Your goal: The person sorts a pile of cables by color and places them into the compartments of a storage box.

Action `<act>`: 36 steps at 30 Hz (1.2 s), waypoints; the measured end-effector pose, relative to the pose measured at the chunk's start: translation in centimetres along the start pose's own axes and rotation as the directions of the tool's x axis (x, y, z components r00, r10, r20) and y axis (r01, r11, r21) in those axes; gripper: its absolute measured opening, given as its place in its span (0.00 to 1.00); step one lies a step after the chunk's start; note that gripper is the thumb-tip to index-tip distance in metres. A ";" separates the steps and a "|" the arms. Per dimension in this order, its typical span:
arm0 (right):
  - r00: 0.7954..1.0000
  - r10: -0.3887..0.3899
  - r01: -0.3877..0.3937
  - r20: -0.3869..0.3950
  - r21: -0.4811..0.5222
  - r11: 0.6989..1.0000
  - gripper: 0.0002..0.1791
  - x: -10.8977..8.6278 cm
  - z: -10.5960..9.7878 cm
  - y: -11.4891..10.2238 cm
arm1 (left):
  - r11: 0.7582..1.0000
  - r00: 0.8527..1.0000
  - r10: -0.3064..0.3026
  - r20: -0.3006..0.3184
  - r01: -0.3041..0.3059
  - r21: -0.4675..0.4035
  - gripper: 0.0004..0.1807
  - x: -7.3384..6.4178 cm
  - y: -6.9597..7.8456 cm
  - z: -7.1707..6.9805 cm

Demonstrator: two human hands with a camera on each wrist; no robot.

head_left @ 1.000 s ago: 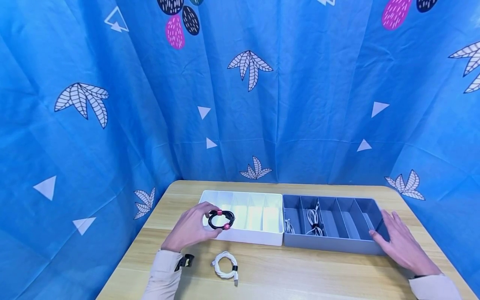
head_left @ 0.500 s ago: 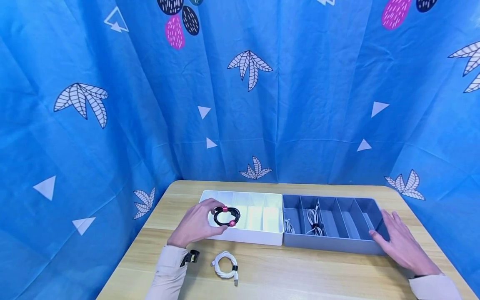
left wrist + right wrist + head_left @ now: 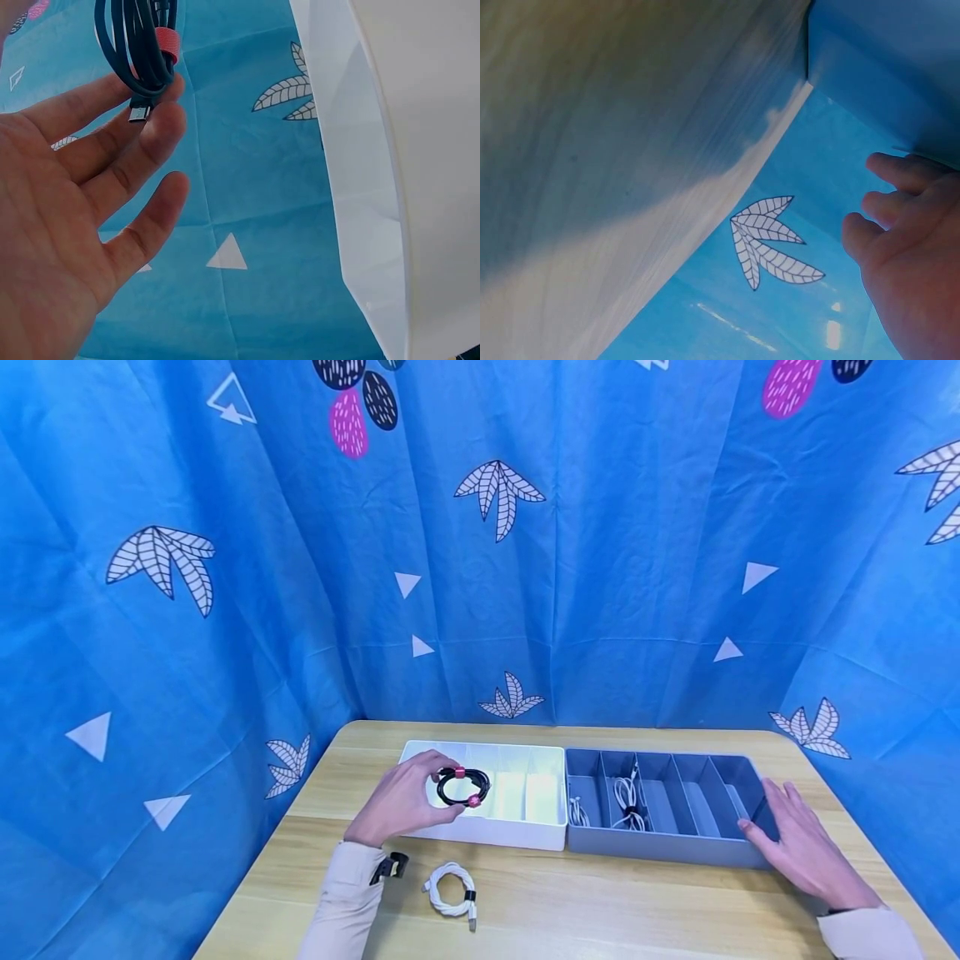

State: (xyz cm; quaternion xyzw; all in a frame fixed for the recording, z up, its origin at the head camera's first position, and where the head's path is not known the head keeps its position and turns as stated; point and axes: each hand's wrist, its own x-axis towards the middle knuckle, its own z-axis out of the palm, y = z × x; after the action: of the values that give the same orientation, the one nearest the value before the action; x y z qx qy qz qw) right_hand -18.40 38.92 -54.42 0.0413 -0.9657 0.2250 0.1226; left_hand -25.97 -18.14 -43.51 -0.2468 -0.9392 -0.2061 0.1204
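Observation:
My left hand (image 3: 401,802) holds a coiled black cable (image 3: 486,785) between thumb and fingers, above the white divided box (image 3: 502,833). Two red ties bind the coil. A metal plug shows at the end of the black cable (image 3: 129,45) in the left wrist view, where the other fingers are spread loosely. At the right end of the grey divided box (image 3: 667,847) rests my right hand (image 3: 810,847), thumb by the front rim and fingers extended along the end wall. It grips no loose item.
A coiled white cable (image 3: 450,911) with a black tie lies on the wooden table (image 3: 592,910) before the white box. White cables (image 3: 577,814) sit in the two leftmost grey compartments. The boxes stand side by side. A blue patterned curtain (image 3: 637,568) surrounds the table.
My left hand has moved a little to the right and away from me over the white box, carrying the black cable. The right hand has stayed put.

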 end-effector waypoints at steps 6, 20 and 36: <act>1.000 -0.006 0.006 -0.007 -0.002 1.000 0.48 0.0 0.0 0.0 | 1.000 1.000 -0.005 0.005 0.005 0.003 0.30 0.5 0.6 0.0; 1.000 -0.001 0.001 0.005 -0.001 1.000 0.49 -0.1 -0.1 -0.1 | 0.999 0.999 0.046 -0.002 -0.046 0.009 0.29 1.2 1.4 0.5; 1.000 0.001 -0.001 0.009 -0.003 1.000 0.49 -0.1 -0.1 -0.2 | 0.998 0.997 0.063 0.033 -0.062 -0.031 0.30 2.1 2.5 1.1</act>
State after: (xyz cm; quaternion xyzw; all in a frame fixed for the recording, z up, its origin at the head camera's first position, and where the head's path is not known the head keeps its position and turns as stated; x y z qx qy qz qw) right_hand -18.26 38.79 -54.24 0.0415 -0.9666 0.2236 0.1183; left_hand -26.60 -14.85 -42.99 -0.2813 -0.9297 -0.2120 0.1074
